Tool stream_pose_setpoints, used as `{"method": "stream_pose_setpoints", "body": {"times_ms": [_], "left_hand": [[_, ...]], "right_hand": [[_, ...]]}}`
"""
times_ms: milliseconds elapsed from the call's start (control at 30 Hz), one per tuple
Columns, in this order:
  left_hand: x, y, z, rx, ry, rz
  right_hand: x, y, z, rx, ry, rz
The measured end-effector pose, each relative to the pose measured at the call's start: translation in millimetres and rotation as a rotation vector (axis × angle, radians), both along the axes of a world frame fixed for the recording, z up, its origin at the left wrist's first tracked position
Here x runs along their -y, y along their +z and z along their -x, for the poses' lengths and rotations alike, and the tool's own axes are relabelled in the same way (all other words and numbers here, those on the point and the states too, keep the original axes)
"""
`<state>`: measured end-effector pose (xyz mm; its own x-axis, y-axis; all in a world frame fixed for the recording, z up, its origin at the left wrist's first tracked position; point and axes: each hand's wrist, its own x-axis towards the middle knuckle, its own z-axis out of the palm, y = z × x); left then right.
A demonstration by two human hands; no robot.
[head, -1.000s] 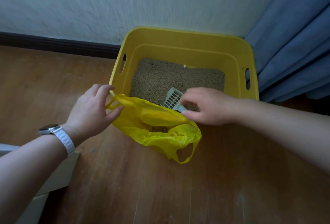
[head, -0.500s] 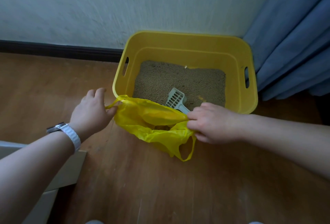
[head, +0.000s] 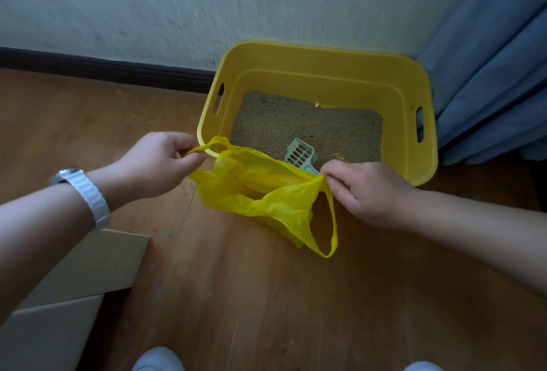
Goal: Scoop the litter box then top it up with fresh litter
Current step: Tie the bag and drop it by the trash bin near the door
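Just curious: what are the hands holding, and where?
Both hold the yellow plastic bag: left hand pinches one handle loop, right hand pinches the opposite rim.

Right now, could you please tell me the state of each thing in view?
bag: stretched between both hands, mouth partly open, one handle loop hanging down.
left hand: pinches a handle of the bag.
right hand: pinches the edge of the bag.
scoop: lying in the litter, unheld.
litter box: uncovered, on the floor.
litter: shallow layer in the litter box.
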<state>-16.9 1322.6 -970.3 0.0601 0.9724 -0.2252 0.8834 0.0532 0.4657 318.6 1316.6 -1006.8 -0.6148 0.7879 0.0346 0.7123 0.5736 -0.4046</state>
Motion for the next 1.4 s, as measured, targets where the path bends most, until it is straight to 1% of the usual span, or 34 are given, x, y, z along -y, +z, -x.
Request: {"method": "stream_pose_setpoints", "body": {"times_ms": [67, 233, 367, 533, 667, 700, 767, 833, 900, 933, 1000, 1067, 1167, 1300, 1400], "left_hand": [[-2, 23, -5, 0.046, -0.002, -0.014], [9, 61, -15, 0.179, 0.050, -0.055], [21, 83, -24, 0.289, 0.056, -0.048], [32, 102, -30, 0.389, 0.095, -0.065], [31, 124, -41, 0.437, 0.158, -0.171], [29, 129, -46, 0.453, 0.164, -0.201], [27, 136, -58, 0.509, 0.208, -0.229], [28, 139, -71, 0.647, 0.320, -0.169], [27, 137, -81, 0.766, 0.401, -0.087], [25, 135, -85, 0.788, 0.421, -0.061], [17, 133, -89, 0.786, 0.410, -0.039], [8, 132, -92, 0.805, 0.372, -0.020], [2, 127, -93, 0.886, 0.316, 0.040], [7, 117, -98, 0.902, 0.243, 0.250], [8, 109, -108, 0.950, 0.238, 0.423]], "right_hand": [[2, 2, 6, -0.054, -0.096, 0.217], [2, 9, 30, -0.237, -0.273, 0.602], [0, 23, 45, -0.332, -0.363, 0.766], [-14, 69, 59, -0.382, -0.425, 0.718], [-19, 108, 63, -0.418, -0.439, 0.610], [-19, 116, 63, -0.399, -0.434, 0.576], [-21, 131, 61, -0.296, -0.408, 0.498], [-23, 144, 58, -0.238, -0.412, 0.451], [-21, 152, 54, -0.289, -0.470, 0.417], [-19, 153, 54, -0.328, -0.507, 0.386], [-16, 153, 55, -0.356, -0.537, 0.295], [-21, 151, 58, -0.333, -0.490, 0.233], [-30, 150, 50, -0.452, -0.502, 0.273], [-29, 147, 34, -0.535, -0.558, 0.304], [-25, 148, 34, -0.599, -0.544, 0.339]]}}
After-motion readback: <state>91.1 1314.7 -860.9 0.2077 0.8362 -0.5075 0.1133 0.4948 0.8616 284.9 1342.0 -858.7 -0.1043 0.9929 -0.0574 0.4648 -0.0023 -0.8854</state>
